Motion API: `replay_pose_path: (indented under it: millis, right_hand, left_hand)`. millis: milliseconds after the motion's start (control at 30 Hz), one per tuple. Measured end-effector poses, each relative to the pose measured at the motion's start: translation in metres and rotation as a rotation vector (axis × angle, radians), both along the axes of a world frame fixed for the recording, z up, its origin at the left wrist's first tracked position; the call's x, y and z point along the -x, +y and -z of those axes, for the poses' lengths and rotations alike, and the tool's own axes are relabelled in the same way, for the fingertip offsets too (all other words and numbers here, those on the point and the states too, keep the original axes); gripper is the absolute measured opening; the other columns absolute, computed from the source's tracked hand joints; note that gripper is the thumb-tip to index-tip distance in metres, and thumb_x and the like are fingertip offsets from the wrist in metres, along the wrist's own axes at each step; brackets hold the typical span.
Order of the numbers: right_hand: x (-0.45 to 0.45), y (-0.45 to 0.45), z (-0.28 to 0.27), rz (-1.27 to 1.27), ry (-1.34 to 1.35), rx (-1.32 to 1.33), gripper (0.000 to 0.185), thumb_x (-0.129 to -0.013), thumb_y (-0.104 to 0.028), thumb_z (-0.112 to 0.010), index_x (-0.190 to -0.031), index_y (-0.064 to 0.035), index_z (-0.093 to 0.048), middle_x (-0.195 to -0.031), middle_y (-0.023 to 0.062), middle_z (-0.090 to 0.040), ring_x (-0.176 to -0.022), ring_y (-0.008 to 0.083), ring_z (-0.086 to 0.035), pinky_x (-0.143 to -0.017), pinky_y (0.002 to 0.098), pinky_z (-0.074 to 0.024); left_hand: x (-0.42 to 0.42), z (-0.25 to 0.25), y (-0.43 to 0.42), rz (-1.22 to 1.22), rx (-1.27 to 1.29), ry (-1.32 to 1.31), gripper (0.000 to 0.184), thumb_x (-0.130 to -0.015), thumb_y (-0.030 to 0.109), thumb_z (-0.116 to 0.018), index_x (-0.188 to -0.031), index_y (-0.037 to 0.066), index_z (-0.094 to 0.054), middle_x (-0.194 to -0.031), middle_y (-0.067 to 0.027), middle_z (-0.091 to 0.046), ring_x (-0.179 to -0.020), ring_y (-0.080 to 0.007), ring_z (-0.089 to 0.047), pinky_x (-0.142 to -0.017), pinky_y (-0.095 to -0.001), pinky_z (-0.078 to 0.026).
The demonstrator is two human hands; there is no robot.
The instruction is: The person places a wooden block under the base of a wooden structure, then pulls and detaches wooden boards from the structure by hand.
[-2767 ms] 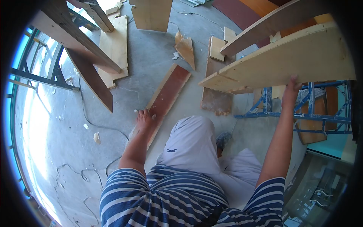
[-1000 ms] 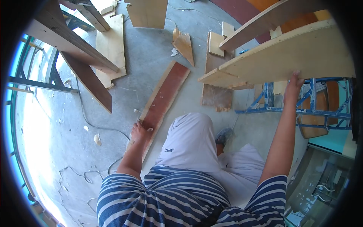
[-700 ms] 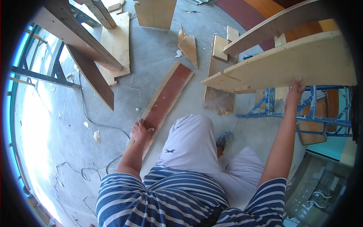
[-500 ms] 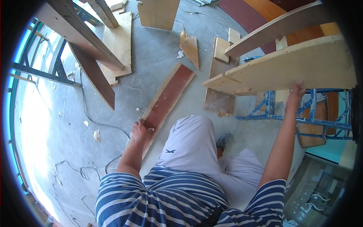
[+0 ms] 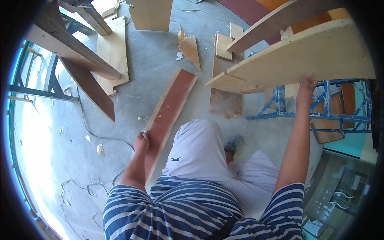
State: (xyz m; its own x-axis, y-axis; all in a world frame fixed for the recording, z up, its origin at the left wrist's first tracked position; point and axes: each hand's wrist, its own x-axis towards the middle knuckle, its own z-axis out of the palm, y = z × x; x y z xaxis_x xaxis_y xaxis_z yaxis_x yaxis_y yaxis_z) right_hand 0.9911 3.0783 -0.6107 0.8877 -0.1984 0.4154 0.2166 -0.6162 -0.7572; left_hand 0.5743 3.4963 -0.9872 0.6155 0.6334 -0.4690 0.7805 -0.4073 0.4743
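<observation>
My left hand (image 5: pixel 141 143) is closed on the left edge of a long board (image 5: pixel 170 108) with a reddish face and pale wooden edges. The board slants away in front of my left knee. Out to the right, my right hand (image 5: pixel 307 87) grips the lower edge of a wide pale plywood panel (image 5: pixel 304 60), fingers partly hidden behind it. The panel reaches across a blue metal frame (image 5: pixel 282 100), its near end above a brown board (image 5: pixel 226 102).
Boards joined together (image 5: pixel 76 50) rise at the left beside a dark metal frame (image 5: pixel 44 92). A splintered wood piece (image 5: pixel 189 50) and an upright plywood piece (image 5: pixel 150 16) are ahead. A cable (image 5: pixel 90 130) and debris lie on the concrete floor (image 5: pixel 148 56).
My left hand's fingers have gone from lying over the reddish face to closing round the board's left edge. The plywood panel sits slightly higher in view, with my right hand still on it.
</observation>
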Motion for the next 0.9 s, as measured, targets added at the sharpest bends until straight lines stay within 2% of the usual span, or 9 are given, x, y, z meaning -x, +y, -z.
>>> replay_pose_path:
  millis: [167,267,467,900]
  right_hand:
    - [-0.003,-0.001,0.003,0.015,-0.009,0.002,0.088,-0.083,-0.069,-0.052,-0.129,0.0032,-0.034,-0.13,0.0187,-0.045,-0.123,0.029,-0.044,-0.104,0.0372,-0.0319]
    - [0.0,0.002,0.0,0.016,-0.016,0.006,0.088,-0.083,-0.07,-0.051,-0.129,0.0033,-0.034,-0.13,0.0188,-0.045,-0.123,0.029,-0.044,-0.104,0.0371,-0.032]
    - [0.002,0.006,-0.002,0.008,-0.017,0.005,0.09,-0.083,-0.07,-0.051,-0.131,0.0032,-0.033,-0.131,0.0188,-0.044,-0.124,0.0291,-0.043,-0.105,0.0369,-0.0311]
    - [0.003,0.007,-0.002,0.026,0.006,-0.02,0.091,-0.083,-0.069,-0.053,-0.133,0.003,-0.031,-0.132,0.018,-0.044,-0.125,0.0293,-0.042,-0.106,0.0374,-0.0308]
  left_hand:
    - [0.018,-0.008,0.004,0.092,-0.079,-0.009,0.041,-0.094,0.043,-0.044,-0.093,0.007,-0.063,-0.088,-0.024,-0.064,-0.085,-0.0442,-0.06,-0.074,-0.05,-0.048]
    - [0.014,-0.026,0.006,0.175,-0.006,0.026,0.041,-0.093,0.044,-0.044,-0.096,0.009,-0.064,-0.092,-0.0219,-0.065,-0.088,-0.0423,-0.061,-0.076,-0.0483,-0.049]
    - [-0.018,-0.029,-0.011,0.345,0.038,0.1,0.042,-0.093,0.047,-0.045,-0.102,0.01,-0.065,-0.1,-0.0185,-0.066,-0.097,-0.0377,-0.062,-0.085,-0.0439,-0.047]
    - [-0.037,-0.01,-0.048,0.233,0.129,0.185,0.044,-0.092,0.047,-0.046,-0.107,0.01,-0.065,-0.103,-0.0217,-0.065,-0.101,-0.039,-0.06,-0.089,-0.0448,-0.046]
